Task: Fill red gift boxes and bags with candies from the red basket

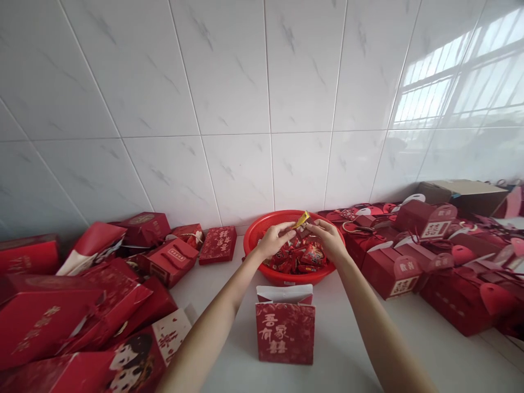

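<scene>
A red plastic basket [256, 226] against the tiled wall holds many red-wrapped candies [311, 254]. Above its contents, my left hand [277, 239] has its fingers closed on a yellow wrapped candy [302, 220]. Close beside it, my right hand [328, 236] is also over the basket, its fingers pinched near the candies; what they hold is too small to tell. In front of the basket, between my forearms, a dark red paper gift box [285, 334] with light lettering stands upright with its top open.
Red gift boxes and bags [118, 289] lie piled on the left. Rows of red handled boxes [393, 270] fill the right, with a cardboard box [466, 194] behind them. A flat red box [218, 244] lies left of the basket.
</scene>
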`<state>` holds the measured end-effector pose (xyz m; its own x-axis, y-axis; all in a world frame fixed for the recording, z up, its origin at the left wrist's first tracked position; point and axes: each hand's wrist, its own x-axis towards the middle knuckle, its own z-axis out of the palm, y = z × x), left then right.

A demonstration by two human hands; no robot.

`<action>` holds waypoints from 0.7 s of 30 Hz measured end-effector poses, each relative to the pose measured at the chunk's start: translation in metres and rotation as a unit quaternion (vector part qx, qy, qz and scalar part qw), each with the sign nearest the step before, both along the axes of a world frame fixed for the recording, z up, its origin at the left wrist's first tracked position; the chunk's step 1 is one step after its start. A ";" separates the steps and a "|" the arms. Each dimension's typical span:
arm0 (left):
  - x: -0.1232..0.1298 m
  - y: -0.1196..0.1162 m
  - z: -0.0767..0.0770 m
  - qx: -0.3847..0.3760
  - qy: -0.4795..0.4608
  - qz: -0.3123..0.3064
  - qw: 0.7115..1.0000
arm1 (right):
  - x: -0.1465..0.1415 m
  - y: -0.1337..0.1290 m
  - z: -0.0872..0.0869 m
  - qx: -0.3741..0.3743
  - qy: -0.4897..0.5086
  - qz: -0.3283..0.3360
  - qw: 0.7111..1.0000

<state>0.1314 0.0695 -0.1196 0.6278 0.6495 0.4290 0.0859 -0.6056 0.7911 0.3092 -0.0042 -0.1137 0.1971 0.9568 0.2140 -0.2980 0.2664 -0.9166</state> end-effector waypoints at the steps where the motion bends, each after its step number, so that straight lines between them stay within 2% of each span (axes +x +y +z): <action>1: 0.000 0.001 0.000 0.004 0.007 0.002 1.000 | 0.001 0.001 0.000 -0.004 0.011 -0.001 1.000; 5: 0.002 0.001 0.002 0.022 0.054 -0.008 0.998 | 0.002 0.002 -0.002 -0.028 0.048 0.000 0.998; 8: 0.007 0.003 0.005 0.026 0.114 0.005 0.993 | 0.005 0.004 -0.003 -0.033 0.093 -0.035 0.995; 11: 0.019 0.013 0.006 0.023 0.189 0.035 0.981 | 0.011 0.008 -0.004 -0.044 0.146 -0.083 0.985; 14: 0.037 0.023 0.003 0.020 0.249 0.047 0.967 | 0.015 0.011 -0.003 -0.063 0.184 -0.102 0.976; 18: 0.057 0.028 0.000 0.010 0.287 0.037 0.957 | 0.013 0.010 0.000 -0.072 0.214 -0.101 0.969; 21: 0.060 0.027 -0.001 -0.015 0.289 0.032 0.957 | 0.012 0.009 0.002 -0.074 0.232 -0.100 0.965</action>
<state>0.1910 0.0968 -0.1202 0.7133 0.7009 0.0035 0.5497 -0.5626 0.6175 0.3215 0.0044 -0.1114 0.4229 0.9028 -0.0777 -0.6420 0.2379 -0.7289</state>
